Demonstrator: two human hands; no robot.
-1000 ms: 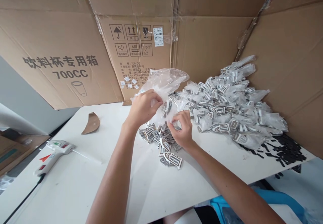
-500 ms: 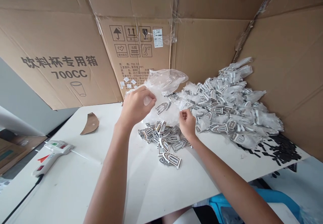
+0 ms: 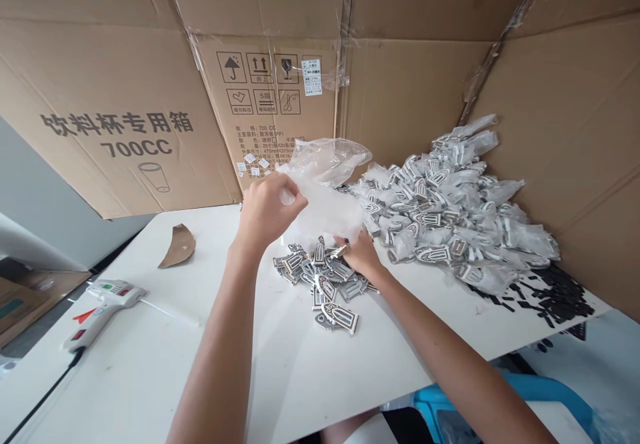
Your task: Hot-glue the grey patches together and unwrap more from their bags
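Observation:
My left hand (image 3: 267, 207) is closed in a pinch on a thin clear plastic bag (image 3: 327, 214), which hangs across to the right above a small heap. That heap (image 3: 327, 284) is of loose grey-and-white arch-shaped pieces with window-like slots, lying on the white table. At the heap's back right, my right hand (image 3: 361, 254) is low, its fingers closed around the end of one tilted arch-shaped piece (image 3: 341, 251). The bag's lower edge partly covers these fingertips.
A large pile of bagged arch pieces (image 3: 445, 211) stands at the right, beside scattered black strips (image 3: 560, 297). To the left lie a white glue gun (image 3: 103, 311) with a cord and a brown cardboard scrap (image 3: 177, 245). Cardboard walls (image 3: 400, 84) enclose the back.
My right hand has left the bag's right edge and moved down and left into the loose heap. The arch piece seen at the bag no longer shows there. My left hand has barely moved.

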